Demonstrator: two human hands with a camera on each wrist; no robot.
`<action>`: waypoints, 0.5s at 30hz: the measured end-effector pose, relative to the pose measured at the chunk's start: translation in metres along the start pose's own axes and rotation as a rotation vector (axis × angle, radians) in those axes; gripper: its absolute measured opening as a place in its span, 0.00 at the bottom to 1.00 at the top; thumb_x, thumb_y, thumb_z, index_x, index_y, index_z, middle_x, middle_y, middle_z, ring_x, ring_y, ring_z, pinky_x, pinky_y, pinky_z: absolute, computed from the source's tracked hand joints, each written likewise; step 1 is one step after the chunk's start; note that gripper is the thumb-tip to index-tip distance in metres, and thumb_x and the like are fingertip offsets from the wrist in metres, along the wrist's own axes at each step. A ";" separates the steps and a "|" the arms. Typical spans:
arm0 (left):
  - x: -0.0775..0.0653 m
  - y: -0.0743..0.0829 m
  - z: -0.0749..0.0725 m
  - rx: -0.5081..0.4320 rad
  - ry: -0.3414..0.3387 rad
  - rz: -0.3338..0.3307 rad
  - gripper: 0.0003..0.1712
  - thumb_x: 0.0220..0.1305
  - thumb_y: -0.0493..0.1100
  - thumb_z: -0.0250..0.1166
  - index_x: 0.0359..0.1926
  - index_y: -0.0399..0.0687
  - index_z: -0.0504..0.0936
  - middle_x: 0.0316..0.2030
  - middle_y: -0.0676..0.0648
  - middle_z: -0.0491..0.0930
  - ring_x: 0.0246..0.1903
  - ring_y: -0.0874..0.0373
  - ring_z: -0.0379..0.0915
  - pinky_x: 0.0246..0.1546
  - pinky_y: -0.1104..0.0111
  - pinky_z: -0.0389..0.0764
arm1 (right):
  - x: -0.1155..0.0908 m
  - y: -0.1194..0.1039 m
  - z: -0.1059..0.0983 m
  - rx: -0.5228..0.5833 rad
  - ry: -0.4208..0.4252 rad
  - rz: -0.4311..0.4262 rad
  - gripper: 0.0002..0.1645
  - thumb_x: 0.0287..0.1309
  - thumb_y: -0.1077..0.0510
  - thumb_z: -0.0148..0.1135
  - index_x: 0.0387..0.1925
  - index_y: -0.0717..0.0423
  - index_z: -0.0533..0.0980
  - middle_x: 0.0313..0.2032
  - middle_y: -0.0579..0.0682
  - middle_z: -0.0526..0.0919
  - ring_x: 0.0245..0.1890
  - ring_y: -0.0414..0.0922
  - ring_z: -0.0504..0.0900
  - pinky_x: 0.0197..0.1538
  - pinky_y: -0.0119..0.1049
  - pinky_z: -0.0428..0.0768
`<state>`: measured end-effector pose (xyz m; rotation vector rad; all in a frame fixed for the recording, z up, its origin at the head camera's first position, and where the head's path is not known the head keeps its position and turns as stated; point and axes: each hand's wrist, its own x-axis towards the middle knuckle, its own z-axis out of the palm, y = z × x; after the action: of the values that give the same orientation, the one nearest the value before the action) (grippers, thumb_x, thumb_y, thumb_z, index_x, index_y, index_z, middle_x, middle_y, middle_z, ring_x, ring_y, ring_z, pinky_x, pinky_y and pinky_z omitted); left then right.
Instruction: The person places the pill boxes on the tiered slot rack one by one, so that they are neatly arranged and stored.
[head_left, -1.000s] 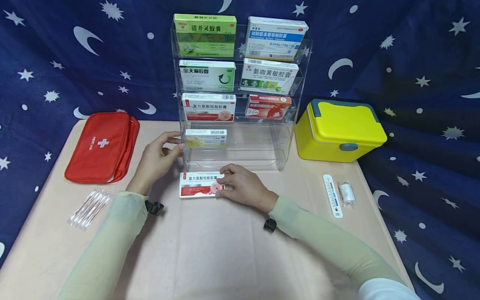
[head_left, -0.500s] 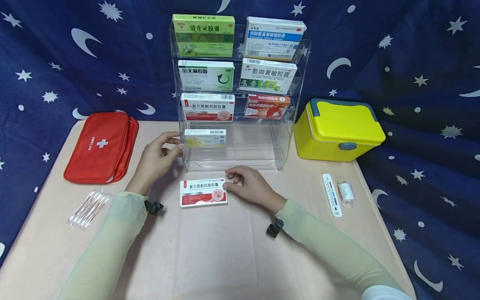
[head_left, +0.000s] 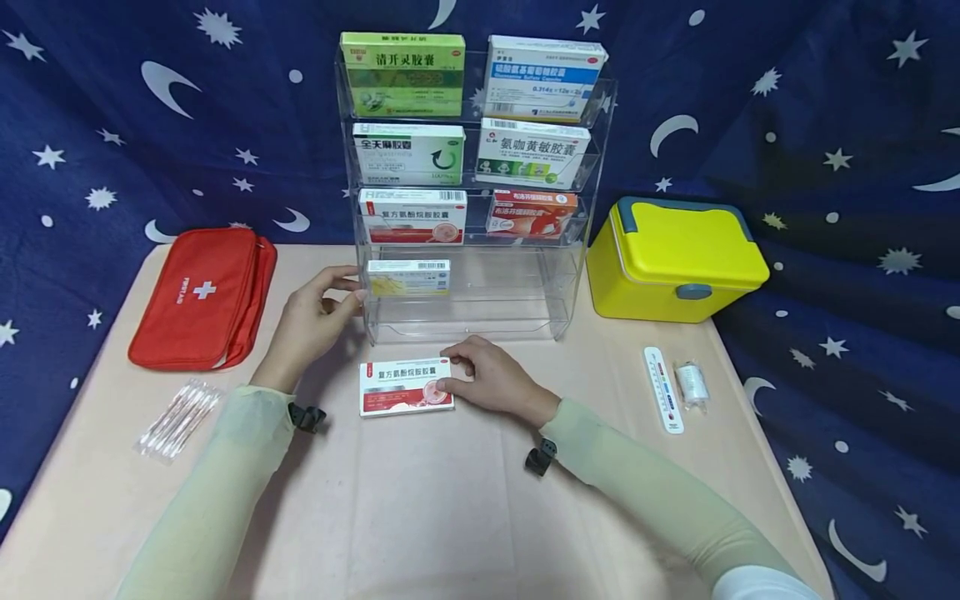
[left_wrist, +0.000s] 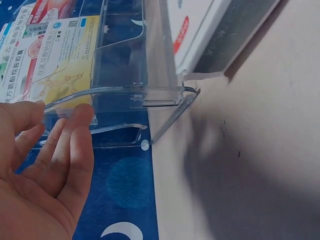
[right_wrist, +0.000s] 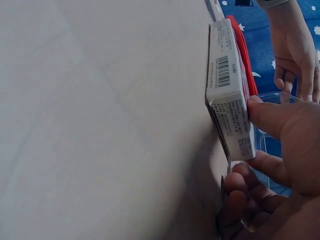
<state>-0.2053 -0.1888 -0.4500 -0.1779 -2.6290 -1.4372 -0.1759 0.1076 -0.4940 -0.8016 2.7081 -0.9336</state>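
Note:
A white-and-red medicine box (head_left: 401, 387) lies on the table in front of a clear plastic display rack (head_left: 502, 308). My right hand (head_left: 495, 377) pinches its right end, thumb on the printed face and index finger at the far edge, as the right wrist view shows up close. My left hand (head_left: 311, 321) holds the rack's left side near the bottom tier, thumb and fingers about the clear side wall in the left wrist view. On that bottom tier, at the left, stands a small white-and-yellow medicine box (head_left: 408, 277).
Upper tiers hold several medicine boxes, among them a green box (head_left: 403, 75) and an orange-red box (head_left: 532, 215). A red first-aid pouch (head_left: 198, 300) and packed cotton swabs (head_left: 180, 419) lie left. Right are a yellow case (head_left: 678, 262), a thermometer card (head_left: 663, 390) and a wrapped roll (head_left: 692, 385).
The white-and-red box has slid a little toward me from the rack. My right hand shifted right off its face, then came back onto its right end. My left hand stays put.

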 end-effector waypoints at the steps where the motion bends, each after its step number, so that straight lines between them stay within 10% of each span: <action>1: 0.000 0.000 0.000 -0.004 0.000 0.002 0.23 0.72 0.51 0.65 0.65 0.56 0.78 0.49 0.45 0.83 0.29 0.50 0.80 0.29 0.67 0.75 | 0.000 0.000 -0.001 0.002 0.008 0.000 0.29 0.58 0.43 0.75 0.56 0.51 0.81 0.36 0.50 0.77 0.33 0.40 0.71 0.36 0.35 0.70; 15: 0.000 0.000 0.001 0.009 0.010 0.004 0.22 0.72 0.51 0.65 0.65 0.56 0.78 0.49 0.45 0.83 0.30 0.52 0.78 0.33 0.63 0.74 | -0.011 0.001 -0.001 0.070 0.193 -0.098 0.28 0.54 0.49 0.79 0.53 0.48 0.75 0.46 0.44 0.75 0.40 0.46 0.77 0.42 0.34 0.74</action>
<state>-0.2051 -0.1880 -0.4503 -0.1747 -2.6258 -1.4207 -0.1676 0.1148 -0.4939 -0.8797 2.8000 -1.1778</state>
